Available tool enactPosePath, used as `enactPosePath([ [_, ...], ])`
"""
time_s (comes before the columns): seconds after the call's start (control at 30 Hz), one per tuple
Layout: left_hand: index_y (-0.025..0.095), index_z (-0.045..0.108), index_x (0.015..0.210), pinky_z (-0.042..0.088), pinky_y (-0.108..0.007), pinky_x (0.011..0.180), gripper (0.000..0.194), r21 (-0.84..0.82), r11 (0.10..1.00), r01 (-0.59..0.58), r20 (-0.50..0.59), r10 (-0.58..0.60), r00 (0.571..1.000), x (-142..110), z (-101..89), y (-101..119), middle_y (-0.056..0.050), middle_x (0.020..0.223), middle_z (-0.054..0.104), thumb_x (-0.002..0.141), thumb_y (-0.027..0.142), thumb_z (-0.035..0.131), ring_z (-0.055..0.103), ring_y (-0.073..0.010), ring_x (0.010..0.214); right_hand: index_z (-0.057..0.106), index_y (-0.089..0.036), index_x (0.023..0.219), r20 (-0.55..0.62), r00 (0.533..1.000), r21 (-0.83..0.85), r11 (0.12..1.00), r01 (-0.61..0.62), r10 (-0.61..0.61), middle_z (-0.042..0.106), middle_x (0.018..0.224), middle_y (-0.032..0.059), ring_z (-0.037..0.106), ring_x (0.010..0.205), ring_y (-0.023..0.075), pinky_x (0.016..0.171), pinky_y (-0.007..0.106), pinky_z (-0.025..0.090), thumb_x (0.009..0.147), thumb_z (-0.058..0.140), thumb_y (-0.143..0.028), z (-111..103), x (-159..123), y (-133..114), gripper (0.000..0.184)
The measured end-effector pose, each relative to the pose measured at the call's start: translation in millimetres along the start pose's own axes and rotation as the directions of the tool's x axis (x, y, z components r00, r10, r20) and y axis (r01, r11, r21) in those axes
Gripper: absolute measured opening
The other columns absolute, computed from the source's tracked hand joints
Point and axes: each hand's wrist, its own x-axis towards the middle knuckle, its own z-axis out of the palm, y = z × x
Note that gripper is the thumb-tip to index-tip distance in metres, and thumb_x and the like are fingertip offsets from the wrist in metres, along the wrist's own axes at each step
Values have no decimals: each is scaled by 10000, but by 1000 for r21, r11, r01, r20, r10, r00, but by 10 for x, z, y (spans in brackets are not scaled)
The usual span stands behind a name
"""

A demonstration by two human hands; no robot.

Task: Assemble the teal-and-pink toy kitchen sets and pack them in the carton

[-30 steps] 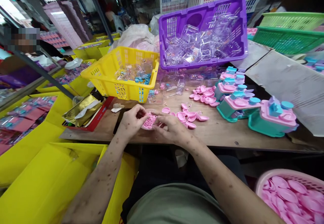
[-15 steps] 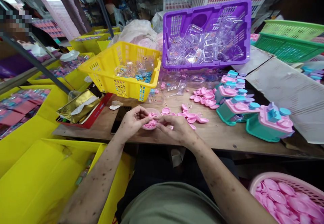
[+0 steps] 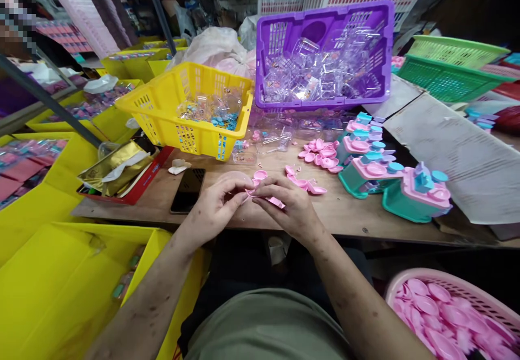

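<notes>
My left hand (image 3: 217,205) and my right hand (image 3: 290,205) meet over the table's front part. Their thumbs and fingertips pinch a small pink plastic piece (image 3: 250,192) between them, mostly hidden by the fingers. Just behind my left fingers stands a shallow, pale pink bowl (image 3: 235,176); its contents are covered by the hand. Another pink part (image 3: 277,202) shows under my right fingers; I cannot tell if it is held. Pink oval dished pieces (image 3: 315,187) lie right of my right hand, with a larger pile (image 3: 320,154) behind them.
A phone (image 3: 188,191) and a red box (image 3: 134,192) lie left. Behind stand a yellow basket (image 3: 150,102) and a purple crate (image 3: 325,105) of clear plastic cases. Teal-and-pink toy units (image 3: 414,200) line the right; a pink basket (image 3: 392,289) of pink pieces is below.
My hands have come together on the small pink piece. The bowl's pink bits, seen earlier between the hands, are now covered. The whole view has shifted slightly.
</notes>
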Motion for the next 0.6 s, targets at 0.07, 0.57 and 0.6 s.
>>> enactPosePath([
  [0.07,240,839,1218,539,-388,1199,203,109,990,-87,33,84,996,-24,-6,143,-89,1299,825,1092,242,681,739,-243,1287,794,-256,1180,-14,1000,-24,999,22,-23,796,1115,59,787,1008,182,902,303,666,1080,774,-161,-86,-21,-125,139],
  [0.57,226,904,1004,704,-313,862,145,-194,972,133,-35,-142,989,-217,259,645,-64,975,845,938,352,876,799,-218,912,789,-267,1168,45,998,19,999,34,-34,789,1066,42,818,972,171,872,279,687,1066,806,-174,-524,-278,-686,139],
  [0.6,221,900,996,703,-313,859,149,-188,973,134,-30,-142,989,-220,275,654,-66,971,844,936,356,879,798,-221,914,787,-265,1169,42,998,19,999,37,-38,790,1072,41,817,973,166,875,272,687,1069,804,-176,-532,-285,-698,135],
])
